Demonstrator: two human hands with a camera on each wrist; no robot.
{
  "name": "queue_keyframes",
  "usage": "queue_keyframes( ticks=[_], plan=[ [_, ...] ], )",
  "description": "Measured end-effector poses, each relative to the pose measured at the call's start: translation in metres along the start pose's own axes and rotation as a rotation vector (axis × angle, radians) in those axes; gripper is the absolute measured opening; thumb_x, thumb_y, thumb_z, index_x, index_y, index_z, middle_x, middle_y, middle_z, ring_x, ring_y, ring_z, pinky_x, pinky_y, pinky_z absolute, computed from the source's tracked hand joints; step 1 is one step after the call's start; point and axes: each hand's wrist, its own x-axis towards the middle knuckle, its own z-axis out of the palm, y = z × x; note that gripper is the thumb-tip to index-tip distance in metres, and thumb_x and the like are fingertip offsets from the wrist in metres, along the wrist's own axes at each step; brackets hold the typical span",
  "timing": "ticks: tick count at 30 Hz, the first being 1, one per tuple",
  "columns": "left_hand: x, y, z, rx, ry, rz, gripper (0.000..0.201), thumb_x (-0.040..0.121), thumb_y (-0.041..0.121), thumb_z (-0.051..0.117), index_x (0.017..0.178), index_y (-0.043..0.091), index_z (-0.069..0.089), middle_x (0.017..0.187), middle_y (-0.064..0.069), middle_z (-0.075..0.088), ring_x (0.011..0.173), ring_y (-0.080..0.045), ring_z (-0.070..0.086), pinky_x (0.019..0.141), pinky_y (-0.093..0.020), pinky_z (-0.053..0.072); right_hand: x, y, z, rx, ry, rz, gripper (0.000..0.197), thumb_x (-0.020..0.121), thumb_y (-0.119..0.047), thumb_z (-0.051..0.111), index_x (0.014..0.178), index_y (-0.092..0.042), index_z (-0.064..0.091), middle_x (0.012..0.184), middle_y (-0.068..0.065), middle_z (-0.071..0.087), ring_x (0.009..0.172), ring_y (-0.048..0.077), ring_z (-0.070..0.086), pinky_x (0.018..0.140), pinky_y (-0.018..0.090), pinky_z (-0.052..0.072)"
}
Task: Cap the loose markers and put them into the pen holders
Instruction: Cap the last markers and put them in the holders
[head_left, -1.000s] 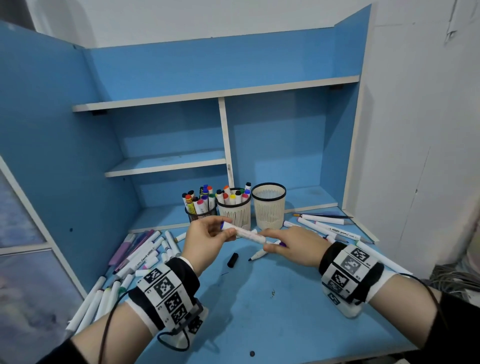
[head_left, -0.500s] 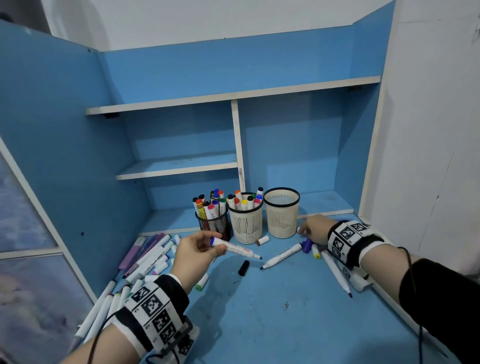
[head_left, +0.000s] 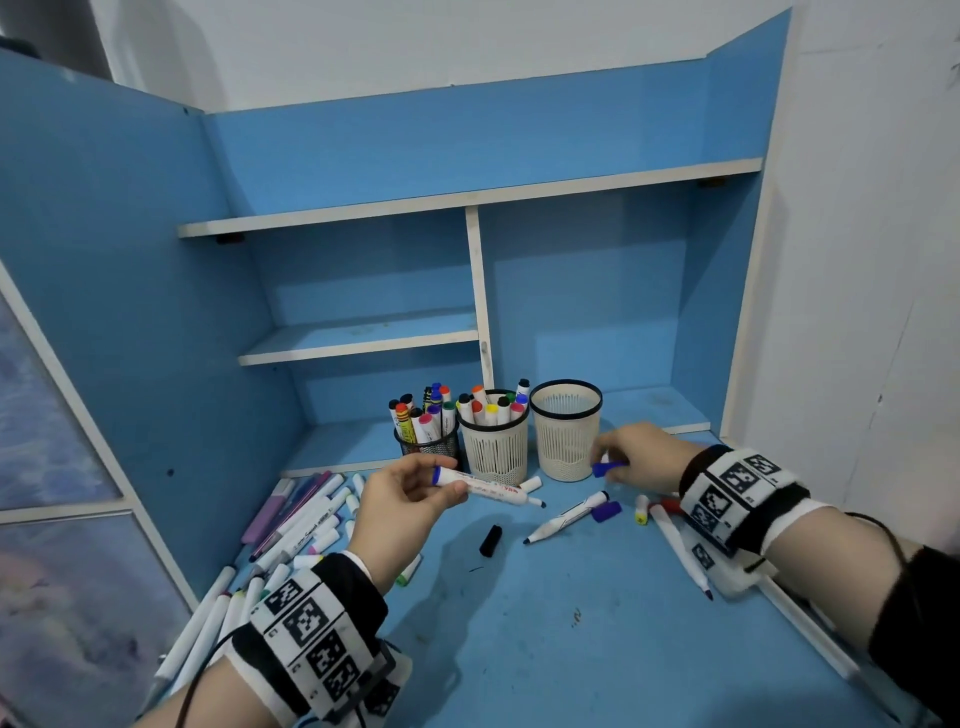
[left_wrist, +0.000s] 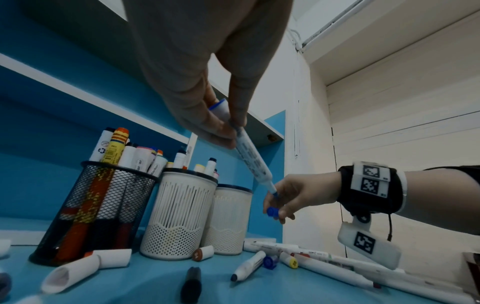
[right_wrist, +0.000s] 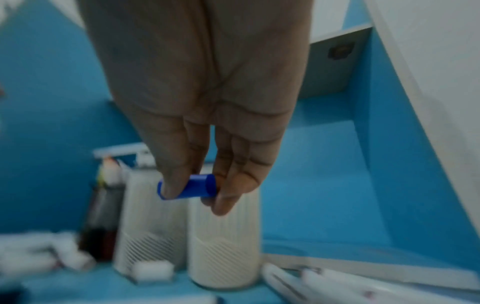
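My left hand (head_left: 415, 493) pinches the blue-ended tail of an uncapped white marker (head_left: 491, 489) above the desk, its blue tip pointing right; the marker (left_wrist: 253, 159) slants down in the left wrist view. My right hand (head_left: 631, 457) pinches a small blue cap (head_left: 608, 468) in front of the empty white pen holder (head_left: 566, 434); the cap (right_wrist: 188, 186) sits between thumb and fingers. Two full holders stand left of it: a white one (head_left: 493, 441) and a black mesh one (head_left: 428, 441). Cap and marker tip are apart.
Loose uncapped markers (head_left: 569, 517) and a purple cap (head_left: 607, 512) lie under my hands, with a black cap (head_left: 490, 540) nearer me. A pile of markers (head_left: 296, 525) lies at the left wall. More markers (head_left: 680, 551) lie beneath my right wrist. Blue shelves rise behind.
My right hand went out to the right side of the desk and now has come back toward the holders pinching a blue cap. My left hand kept the marker and barely moved.
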Motion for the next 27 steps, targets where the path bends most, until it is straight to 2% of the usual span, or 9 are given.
queue_keyframes(
  ticks=[2, 4, 7, 10, 12, 14, 18, 23, 27],
  plan=[
    [-0.003, 0.005, 0.002, -0.025, 0.009, 0.02, 0.02, 0.081, -0.002, 0.067, 0.1, 0.002, 0.064, 0.088, -0.015, 0.072, 0.061, -0.002, 0.068, 0.044, -0.006, 0.039, -0.018, -0.011, -0.007, 0.129, 0.047, -0.07, 0.023, 0.087, -0.016, 0.064, 0.108, -0.023, 0.065, 0.08, -0.007, 0.057, 0.076, 0.011, 0.052, 0.064, 0.013, 0.038],
    [-0.006, 0.009, 0.004, -0.059, 0.018, 0.037, 0.019, 0.082, -0.002, 0.066, 0.1, 0.002, 0.064, 0.087, -0.013, 0.072, 0.063, -0.003, 0.068, 0.041, -0.008, 0.038, -0.035, -0.02, -0.011, 0.252, 0.083, -0.12, 0.022, 0.085, -0.018, 0.068, 0.105, -0.026, 0.067, 0.088, -0.002, 0.064, 0.082, 0.013, 0.057, 0.07, 0.015, 0.044],
    [-0.011, 0.016, 0.009, -0.132, 0.022, 0.051, 0.018, 0.083, -0.003, 0.065, 0.1, 0.003, 0.064, 0.088, -0.012, 0.072, 0.067, -0.006, 0.07, 0.04, -0.009, 0.038, -0.056, -0.03, -0.012, 0.469, 0.156, -0.133, 0.022, 0.081, -0.011, 0.071, 0.094, -0.029, 0.066, 0.093, -0.001, 0.068, 0.083, 0.008, 0.06, 0.073, 0.014, 0.047],
    [-0.015, 0.021, 0.011, -0.215, 0.017, 0.066, 0.018, 0.082, -0.005, 0.063, 0.099, 0.001, 0.064, 0.089, -0.013, 0.072, 0.072, -0.013, 0.072, 0.055, -0.012, 0.051, -0.071, -0.037, -0.012, 0.901, 0.212, -0.079, 0.025, 0.082, 0.003, 0.067, 0.098, -0.015, 0.059, 0.086, 0.008, 0.067, 0.075, 0.013, 0.063, 0.078, 0.028, 0.052],
    [-0.018, 0.023, 0.012, -0.256, 0.016, 0.075, 0.018, 0.082, -0.006, 0.063, 0.099, 0.0, 0.064, 0.088, -0.013, 0.073, 0.075, -0.018, 0.072, 0.065, -0.017, 0.055, -0.079, -0.042, -0.01, 1.144, 0.252, -0.051, 0.03, 0.084, 0.008, 0.061, 0.106, -0.011, 0.056, 0.084, 0.013, 0.068, 0.074, 0.017, 0.068, 0.076, 0.026, 0.054],
    [-0.02, 0.026, 0.013, -0.277, 0.019, 0.085, 0.018, 0.082, -0.007, 0.063, 0.099, 0.0, 0.064, 0.087, -0.012, 0.073, 0.076, -0.02, 0.072, 0.069, -0.019, 0.057, -0.084, -0.048, -0.007, 1.327, 0.301, -0.028, 0.032, 0.085, 0.011, 0.059, 0.11, -0.009, 0.059, 0.087, 0.016, 0.07, 0.078, 0.022, 0.07, 0.078, 0.024, 0.056],
    [-0.024, 0.031, 0.013, -0.291, 0.024, 0.103, 0.018, 0.081, -0.006, 0.063, 0.097, 0.003, 0.065, 0.085, -0.009, 0.074, 0.077, -0.02, 0.072, 0.071, -0.021, 0.058, -0.09, -0.059, -0.002, 1.712, 0.287, 0.02, 0.022, 0.085, 0.014, 0.053, 0.102, 0.003, 0.061, 0.083, 0.017, 0.071, 0.073, 0.024, 0.071, 0.069, 0.021, 0.058],
    [-0.03, 0.034, 0.013, -0.238, -0.044, 0.103, 0.017, 0.081, -0.004, 0.064, 0.097, 0.002, 0.065, 0.084, -0.01, 0.075, 0.078, -0.022, 0.072, 0.072, -0.022, 0.058, -0.096, -0.069, 0.001, 1.88, 0.263, 0.018, 0.016, 0.085, 0.011, 0.053, 0.099, 0.005, 0.058, 0.085, 0.018, 0.071, 0.076, 0.027, 0.071, 0.07, 0.023, 0.058],
    [-0.031, 0.037, 0.009, -0.157, -0.079, 0.112, 0.019, 0.08, -0.002, 0.066, 0.098, 0.003, 0.068, 0.084, -0.009, 0.075, 0.079, -0.022, 0.072, 0.075, -0.027, 0.058, -0.103, -0.073, 0.002, 1.758, 0.274, -0.031, 0.013, 0.085, 0.008, 0.055, 0.095, 0.002, 0.06, 0.083, 0.018, 0.072, 0.073, 0.026, 0.07, 0.067, 0.021, 0.057]
  ],
)
